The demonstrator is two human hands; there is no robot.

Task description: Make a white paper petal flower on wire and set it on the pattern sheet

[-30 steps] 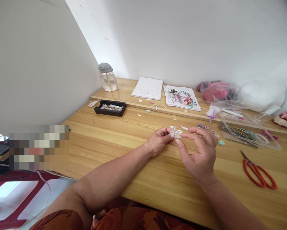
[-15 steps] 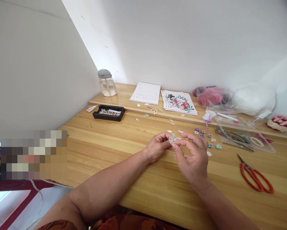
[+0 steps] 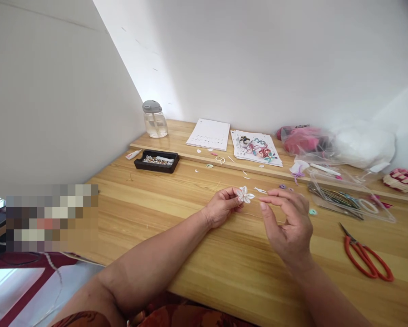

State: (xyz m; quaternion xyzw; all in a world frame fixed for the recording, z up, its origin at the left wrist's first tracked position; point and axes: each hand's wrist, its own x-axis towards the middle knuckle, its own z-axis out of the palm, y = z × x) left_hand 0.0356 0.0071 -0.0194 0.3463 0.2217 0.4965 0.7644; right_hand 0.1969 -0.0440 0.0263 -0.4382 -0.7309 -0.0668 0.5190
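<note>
My left hand (image 3: 225,206) pinches a small white flower (image 3: 245,195) with several pointed petals by its left edge, just above the wooden table. To the right of the flower, my right hand (image 3: 287,218) has its thumb and index fingertips close together. Whatever lies between them is too fine to make out. A faint thin line, perhaps thread, runs across the table below the two hands. White cut pieces (image 3: 260,190) lie just beyond the flower. Small spools of coloured thread (image 3: 312,212) are partly hidden behind my right hand.
Red-handled scissors (image 3: 367,259) lie at the right, near a clear tray (image 3: 384,219) of tools. A black box (image 3: 156,168) of beads is at the left. On the back ledge are a water bottle (image 3: 155,122), white paper (image 3: 208,131), flower-covered sheets (image 3: 256,147) and plastic bags (image 3: 360,141).
My right hand has moved off the flower to the right, and its fingers have come away from the petals. The flower now faces up more fully in my left hand.
</note>
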